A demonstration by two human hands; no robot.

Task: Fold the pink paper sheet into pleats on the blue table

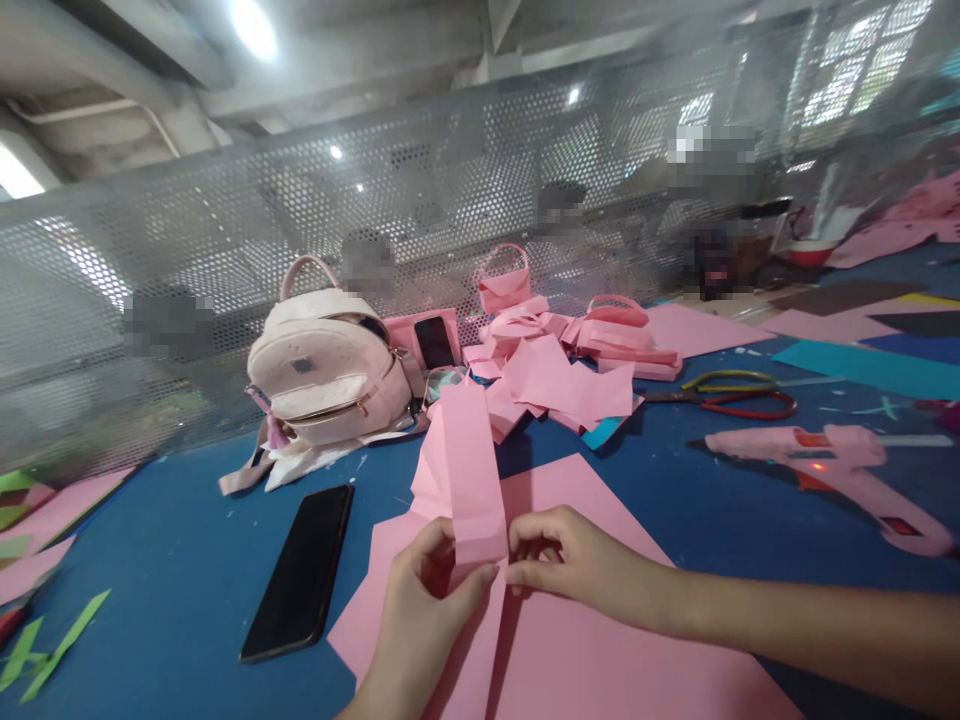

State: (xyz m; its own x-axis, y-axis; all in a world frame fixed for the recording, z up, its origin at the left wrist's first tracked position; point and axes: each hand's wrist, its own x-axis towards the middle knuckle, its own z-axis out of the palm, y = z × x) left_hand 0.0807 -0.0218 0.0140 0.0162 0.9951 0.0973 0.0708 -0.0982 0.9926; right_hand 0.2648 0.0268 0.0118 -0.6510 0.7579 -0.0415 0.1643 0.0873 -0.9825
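Note:
A long folded strip of pink paper (474, 470) stands up at the middle, above larger pink sheets (592, 640) lying on the blue table. My left hand (431, 600) grips the strip's lower left side, its thumb reaching across the lower fold. At the strip's lower right edge, my right hand (551, 560) pinches the paper between thumb and curled fingers. Both thumbs nearly meet near the fold.
A black phone (300, 575) lies left, below a white backpack (330, 370). Pink scraps (562, 380) pile behind the strip. Scissors (739, 395) and a pink glue gun (832, 470) lie right. Green strips (67, 645) are at the lower left; a perforated metal screen (450, 200) stands behind.

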